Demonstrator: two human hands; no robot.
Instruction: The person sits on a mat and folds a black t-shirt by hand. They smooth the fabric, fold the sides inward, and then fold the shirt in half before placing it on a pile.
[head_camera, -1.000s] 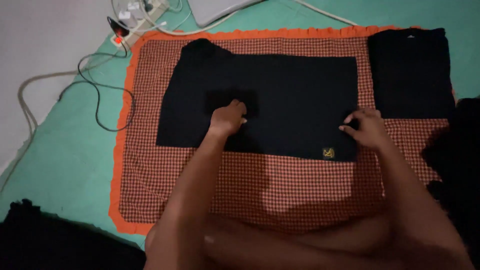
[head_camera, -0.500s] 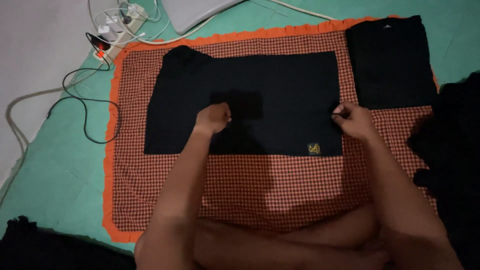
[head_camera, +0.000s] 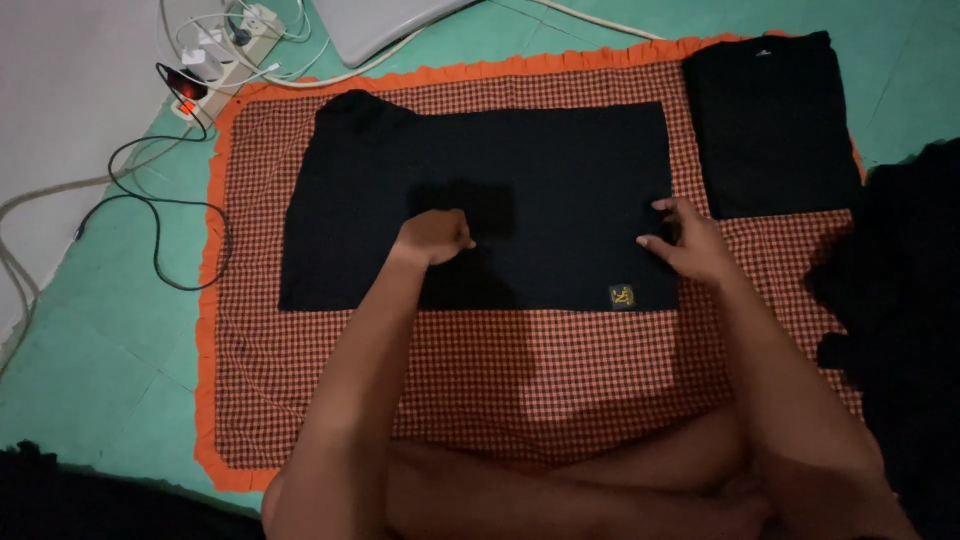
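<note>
A black garment (head_camera: 540, 180) lies flat on a red-checked cloth with an orange frill (head_camera: 300, 380). It has a small yellow emblem (head_camera: 622, 296) near its lower right corner. My left hand (head_camera: 435, 237) rests as a fist on the middle of the garment. Fingers spread, my right hand (head_camera: 685, 242) presses on the garment's right edge. A second black garment, folded (head_camera: 770, 120), sits at the cloth's upper right corner.
A power strip (head_camera: 215, 60) with plugs and cables (head_camera: 160, 215) lies on the green floor at upper left. A grey laptop (head_camera: 380, 22) is at the top edge. Dark clothes (head_camera: 905, 300) are heaped at right and more (head_camera: 60, 495) at lower left.
My hands stay on the black garment, the left still near its middle, the right still at its right edge. The head camera's view has shifted a little, so the cloth sits differently in frame.
</note>
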